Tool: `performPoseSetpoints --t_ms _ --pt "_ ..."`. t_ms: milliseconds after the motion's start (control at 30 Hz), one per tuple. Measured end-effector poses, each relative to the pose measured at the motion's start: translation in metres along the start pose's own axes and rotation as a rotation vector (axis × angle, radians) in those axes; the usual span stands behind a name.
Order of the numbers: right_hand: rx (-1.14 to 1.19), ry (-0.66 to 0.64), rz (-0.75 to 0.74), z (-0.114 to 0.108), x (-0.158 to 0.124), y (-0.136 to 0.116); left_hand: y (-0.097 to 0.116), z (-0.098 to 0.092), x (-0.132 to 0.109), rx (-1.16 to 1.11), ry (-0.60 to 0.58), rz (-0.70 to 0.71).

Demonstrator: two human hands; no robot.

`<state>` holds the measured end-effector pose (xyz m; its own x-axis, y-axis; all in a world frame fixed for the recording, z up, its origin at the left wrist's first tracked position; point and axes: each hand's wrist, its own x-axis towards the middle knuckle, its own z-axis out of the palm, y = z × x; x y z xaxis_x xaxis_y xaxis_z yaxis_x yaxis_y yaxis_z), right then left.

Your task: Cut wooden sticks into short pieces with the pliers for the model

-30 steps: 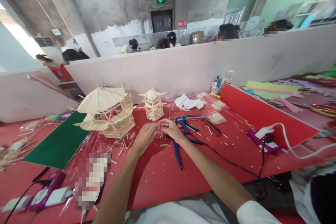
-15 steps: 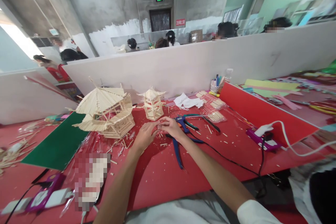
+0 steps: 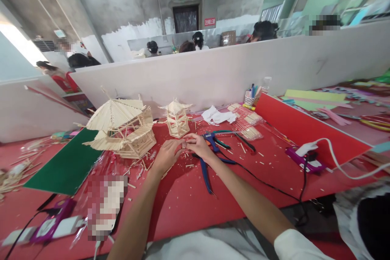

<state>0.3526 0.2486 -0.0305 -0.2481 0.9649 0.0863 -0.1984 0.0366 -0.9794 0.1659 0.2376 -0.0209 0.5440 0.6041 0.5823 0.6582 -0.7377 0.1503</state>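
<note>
Clock positions are read from the hands, with 12 o'clock pointing away from the wearer. The left hand point(image 3: 166, 156) and right hand point(image 3: 198, 147) converge, fingers bent and fingertips close together, apparently to steady a small part; whether anything is pinched cannot be told. The small stick tower point(image 3: 177, 122) stands upright at 12 o'clock, just beyond the fingers. The larger stick pavilion point(image 3: 135, 139) stands at 10 o'clock, presumably to leave central working space. The glue gun point(image 3: 209, 138) lies toward 2 o'clock, likely for right-hand reach; stick packets point(image 3: 251, 133) lie beyond it.
</note>
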Motion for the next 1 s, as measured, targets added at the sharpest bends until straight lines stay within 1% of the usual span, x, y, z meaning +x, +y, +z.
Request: performPoseSetpoints --t_ms 100,333,467,633,800,1000 --pt "0.002 0.016 -0.01 0.0 0.001 0.0 0.0 0.001 0.0 0.007 0.0 0.018" --pt "0.029 0.022 -0.014 0.001 0.002 0.005 -0.001 0.001 0.0 0.023 0.043 0.051" --pt "0.047 0.02 -0.025 0.001 0.005 0.009 -0.001 0.002 0.0 0.035 0.041 0.059" --pt "0.033 0.023 -0.044 0.001 0.006 0.014 0.001 0.004 0.0 0.031 0.033 0.046" --pt "0.001 0.008 -0.066 -0.002 0.007 0.014 0.004 0.005 0.002 0.023 0.05 0.035" --pt "-0.087 0.004 -0.061 -0.002 0.005 0.01 0.004 0.004 0.003 0.017 0.026 -0.052"
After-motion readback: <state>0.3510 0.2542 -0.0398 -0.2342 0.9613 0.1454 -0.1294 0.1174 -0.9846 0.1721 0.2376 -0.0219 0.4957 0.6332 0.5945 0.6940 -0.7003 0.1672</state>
